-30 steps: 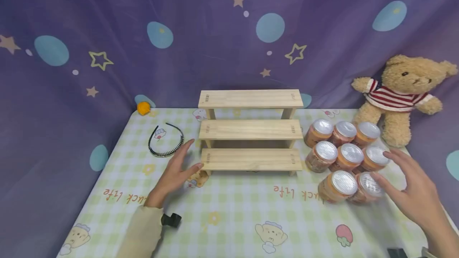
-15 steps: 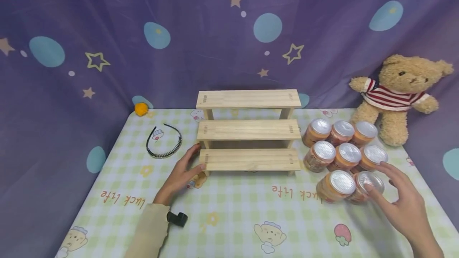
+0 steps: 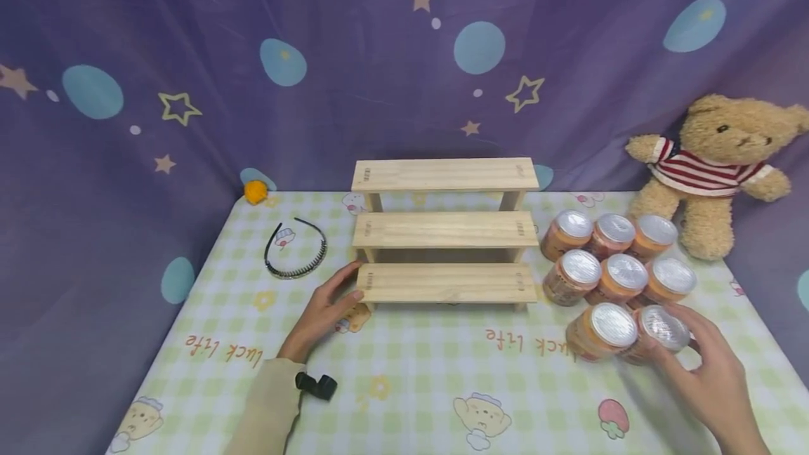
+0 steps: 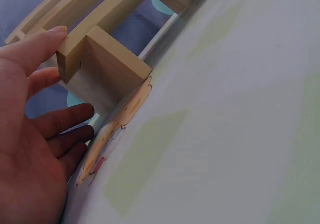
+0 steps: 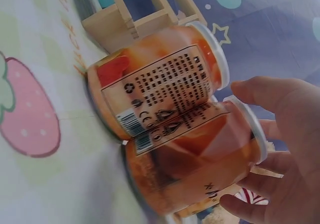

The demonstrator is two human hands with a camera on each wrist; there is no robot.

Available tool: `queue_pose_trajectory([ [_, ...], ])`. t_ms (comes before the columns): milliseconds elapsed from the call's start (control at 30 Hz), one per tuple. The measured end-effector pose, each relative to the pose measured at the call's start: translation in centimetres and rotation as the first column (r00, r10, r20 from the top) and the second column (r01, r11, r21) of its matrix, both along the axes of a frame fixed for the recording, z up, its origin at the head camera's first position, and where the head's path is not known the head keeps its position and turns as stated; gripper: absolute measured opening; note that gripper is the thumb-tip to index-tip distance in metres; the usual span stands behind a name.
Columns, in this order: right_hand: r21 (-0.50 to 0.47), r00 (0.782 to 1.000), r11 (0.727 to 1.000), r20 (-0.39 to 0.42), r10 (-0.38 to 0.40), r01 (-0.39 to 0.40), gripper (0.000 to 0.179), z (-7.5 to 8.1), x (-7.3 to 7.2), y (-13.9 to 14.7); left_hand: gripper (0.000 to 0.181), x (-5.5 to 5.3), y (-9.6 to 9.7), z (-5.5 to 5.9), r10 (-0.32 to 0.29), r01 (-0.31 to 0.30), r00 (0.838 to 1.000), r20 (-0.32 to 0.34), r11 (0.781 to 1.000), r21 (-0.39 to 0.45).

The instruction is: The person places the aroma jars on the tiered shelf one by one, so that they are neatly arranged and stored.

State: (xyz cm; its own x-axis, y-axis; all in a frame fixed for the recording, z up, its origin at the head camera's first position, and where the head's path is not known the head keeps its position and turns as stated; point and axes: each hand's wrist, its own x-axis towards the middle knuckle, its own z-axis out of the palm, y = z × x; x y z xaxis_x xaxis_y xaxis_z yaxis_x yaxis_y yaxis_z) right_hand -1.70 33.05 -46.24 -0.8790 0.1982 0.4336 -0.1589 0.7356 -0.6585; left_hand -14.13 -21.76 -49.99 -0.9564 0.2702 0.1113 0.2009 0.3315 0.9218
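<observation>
A three-tier wooden stand (image 3: 445, 283) stands mid-table. My left hand (image 3: 325, 309) grips the left end of its lowest shelf; in the left wrist view the thumb (image 4: 47, 41) lies at the board's corner and the lower fingers hang beside the leg. On the right, my right hand (image 3: 708, 371) is spread round the silver lid of the nearest right jar (image 3: 663, 328). In the right wrist view that orange-filled jar (image 5: 195, 159) leans against its neighbour jar (image 5: 160, 83); the thumb (image 5: 255, 91) is close to the lid and the fingers reach behind it.
Several more silver-lidded jars (image 3: 580, 267) stand in rows behind. A teddy bear (image 3: 711, 160) in a striped top sits at the back right. A black headband (image 3: 297, 272) and an orange ball (image 3: 255, 192) lie on the left of the checked tablecloth (image 3: 404, 371).
My left hand has come in against the lowest shelf's end. My right hand has moved left and down round the nearest right jar's lid. The stand and jars stay put.
</observation>
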Motion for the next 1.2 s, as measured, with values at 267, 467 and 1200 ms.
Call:
queue_pose_trajectory([
  [267, -0.092, 0.99, 0.99, 0.102, -0.096, 0.105, 0.071, -1.5, 0.2, -0.2, 0.057, 0.4, 0.0, -0.1, 0.01, -0.009, 1.0, 0.006, 1.0, -0.004],
  [467, -0.197, 0.981, 0.969, 0.147, -0.123, 0.151, 0.074, -2.0, 0.0, -0.1, 0.057, 0.4, 0.1, -0.1, 0.011, -0.011, 1.0, 0.02, 1.0, 0.011],
  [1200, -0.453, 0.938, 0.832, 0.278, -0.208, 0.32, 0.071, -3.4, -0.5, 0.3, 0.057, 0.5, 0.1, 0.0, 0.012, -0.014, 0.999, 0.045, 0.999, 0.029],
])
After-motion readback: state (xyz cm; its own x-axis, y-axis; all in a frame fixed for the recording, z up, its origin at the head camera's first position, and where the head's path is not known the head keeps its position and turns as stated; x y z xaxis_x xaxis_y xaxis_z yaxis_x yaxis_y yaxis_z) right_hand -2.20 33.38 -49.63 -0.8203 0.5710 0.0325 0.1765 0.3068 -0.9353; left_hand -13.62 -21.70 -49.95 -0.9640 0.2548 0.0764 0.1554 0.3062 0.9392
